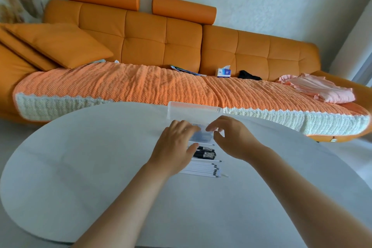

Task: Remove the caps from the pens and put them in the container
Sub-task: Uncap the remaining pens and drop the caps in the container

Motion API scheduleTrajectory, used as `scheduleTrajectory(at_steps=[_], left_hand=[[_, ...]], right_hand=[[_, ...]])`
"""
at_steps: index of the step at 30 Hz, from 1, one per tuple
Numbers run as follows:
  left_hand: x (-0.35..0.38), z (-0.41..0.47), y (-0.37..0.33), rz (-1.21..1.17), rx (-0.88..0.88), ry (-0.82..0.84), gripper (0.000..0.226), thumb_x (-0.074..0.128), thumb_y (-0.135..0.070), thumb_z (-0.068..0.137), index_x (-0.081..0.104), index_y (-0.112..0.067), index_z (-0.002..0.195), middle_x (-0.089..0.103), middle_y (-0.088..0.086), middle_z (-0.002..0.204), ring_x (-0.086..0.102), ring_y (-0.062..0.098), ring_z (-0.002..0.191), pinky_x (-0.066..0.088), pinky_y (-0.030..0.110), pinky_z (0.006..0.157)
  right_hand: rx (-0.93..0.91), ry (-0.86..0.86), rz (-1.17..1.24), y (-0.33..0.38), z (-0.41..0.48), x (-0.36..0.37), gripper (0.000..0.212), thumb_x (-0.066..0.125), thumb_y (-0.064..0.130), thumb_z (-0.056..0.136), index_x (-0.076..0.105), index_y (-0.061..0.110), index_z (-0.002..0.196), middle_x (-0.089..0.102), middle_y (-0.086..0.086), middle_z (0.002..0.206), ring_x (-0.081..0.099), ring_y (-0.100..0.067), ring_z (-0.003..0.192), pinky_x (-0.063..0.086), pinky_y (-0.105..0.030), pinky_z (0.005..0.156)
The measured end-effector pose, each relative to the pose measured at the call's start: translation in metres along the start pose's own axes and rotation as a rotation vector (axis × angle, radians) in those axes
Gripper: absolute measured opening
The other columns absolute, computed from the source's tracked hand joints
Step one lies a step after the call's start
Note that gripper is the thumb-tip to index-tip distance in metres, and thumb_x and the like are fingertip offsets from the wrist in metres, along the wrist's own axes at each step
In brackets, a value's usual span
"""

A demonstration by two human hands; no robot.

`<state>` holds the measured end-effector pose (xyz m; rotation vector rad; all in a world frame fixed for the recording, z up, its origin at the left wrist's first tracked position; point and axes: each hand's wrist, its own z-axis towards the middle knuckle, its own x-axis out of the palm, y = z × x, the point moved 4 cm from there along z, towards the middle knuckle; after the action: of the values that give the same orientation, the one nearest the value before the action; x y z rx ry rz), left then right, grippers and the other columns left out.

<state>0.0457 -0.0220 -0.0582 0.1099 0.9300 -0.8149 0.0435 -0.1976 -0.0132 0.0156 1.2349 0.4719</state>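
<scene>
- While both arms stretch forward, the left hand [175, 145] covers the left ends of two black markers [206, 154] and part of the row of white pens [201, 169], which lie side by side on the table with their black tips pointing right.
- Beyond the hands, a clear plastic container [193, 109] sits at the table's far edge.
- It's a white oval table [80, 167]. Behind it is an orange sofa [161, 42] with a knitted throw [120, 84], a tissue box [223, 72] and a pink garment [322, 90].
- Left fingers lie fairly straight across a bluish clear packet [202, 137]. The right hand [231, 137] pinches its right edge, thumb against forefinger, though it's blurred.
</scene>
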Motion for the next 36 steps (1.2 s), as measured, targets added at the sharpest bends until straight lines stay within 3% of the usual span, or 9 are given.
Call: scheduleTrajectory(at_steps=[2,5,12,18,25,30,32,36], left_hand=[[0.002,-0.004,-0.007,-0.072,-0.009,0.043,0.026,0.060,-0.031,0.089,0.058,-0.023,0.114,0.056,-0.010,0.107,0.049,0.013,0.103,0.043,0.028,0.077],[0.007,-0.012,-0.020,-0.127,-0.025,0.137,0.017,0.060,-0.035,0.089,0.058,-0.029,0.104,0.055,-0.016,0.098,0.049,0.007,0.097,0.044,0.028,0.070],[0.013,-0.029,-0.037,-0.106,-0.024,0.286,0.013,0.065,-0.036,0.083,0.061,-0.031,0.094,0.055,-0.016,0.090,0.045,0.000,0.090,0.044,0.025,0.073],[0.016,-0.036,-0.038,-0.043,-0.003,0.322,0.011,0.064,-0.040,0.084,0.064,-0.032,0.091,0.058,-0.016,0.092,0.043,-0.002,0.090,0.041,0.023,0.072],[0.019,-0.036,-0.041,-0.020,0.006,0.311,0.009,0.067,-0.039,0.084,0.066,-0.032,0.088,0.058,-0.016,0.088,0.047,0.001,0.091,0.045,0.025,0.075],[0.020,-0.034,-0.045,0.027,0.064,0.303,0.002,0.067,-0.031,0.085,0.066,-0.029,0.085,0.059,-0.014,0.084,0.050,0.007,0.089,0.045,0.027,0.071],[0.019,-0.033,-0.047,0.051,0.096,0.286,0.004,0.067,-0.026,0.085,0.065,-0.024,0.082,0.059,-0.011,0.083,0.054,0.012,0.085,0.042,0.027,0.069],[0.014,-0.031,-0.047,0.007,0.021,0.256,0.004,0.058,-0.024,0.092,0.058,-0.022,0.089,0.058,-0.012,0.090,0.054,0.011,0.087,0.036,0.026,0.069]], right_hand=[[-0.013,-0.024,-0.049,-0.005,-0.017,-0.001,0.025,0.056,0.014,0.090,0.072,0.030,0.101,0.064,0.014,0.102,0.056,-0.006,0.093,0.044,-0.025,0.087],[0.127,0.083,0.042,-0.015,-0.042,0.003,0.026,0.054,0.019,0.091,0.070,0.038,0.098,0.061,0.022,0.093,0.057,0.000,0.085,0.049,-0.024,0.081],[0.222,0.299,0.031,-0.030,-0.075,0.010,0.019,0.059,0.030,0.088,0.073,0.037,0.098,0.067,0.022,0.091,0.061,0.000,0.081,0.052,-0.021,0.080],[0.244,0.320,0.059,-0.037,-0.083,0.013,0.007,0.075,0.042,0.078,0.074,0.040,0.084,0.067,0.018,0.085,0.061,-0.001,0.080,0.053,-0.024,0.076],[0.196,0.338,0.015,-0.034,-0.081,0.016,0.005,0.067,0.036,0.085,0.072,0.036,0.085,0.063,0.019,0.083,0.058,-0.004,0.084,0.048,-0.022,0.070],[0.192,0.321,0.033,-0.032,-0.082,0.018,0.012,0.055,0.029,0.086,0.067,0.028,0.087,0.068,0.010,0.092,0.063,-0.015,0.086,0.056,-0.036,0.078],[0.192,0.293,0.077,-0.031,-0.080,0.016,0.011,0.060,0.026,0.084,0.069,0.032,0.086,0.069,0.012,0.091,0.064,-0.012,0.083,0.057,-0.032,0.076],[0.203,0.268,0.195,-0.030,-0.079,0.011,0.015,0.073,0.021,0.085,0.076,0.029,0.097,0.070,0.014,0.090,0.058,0.004,0.069,0.040,-0.004,0.059]])
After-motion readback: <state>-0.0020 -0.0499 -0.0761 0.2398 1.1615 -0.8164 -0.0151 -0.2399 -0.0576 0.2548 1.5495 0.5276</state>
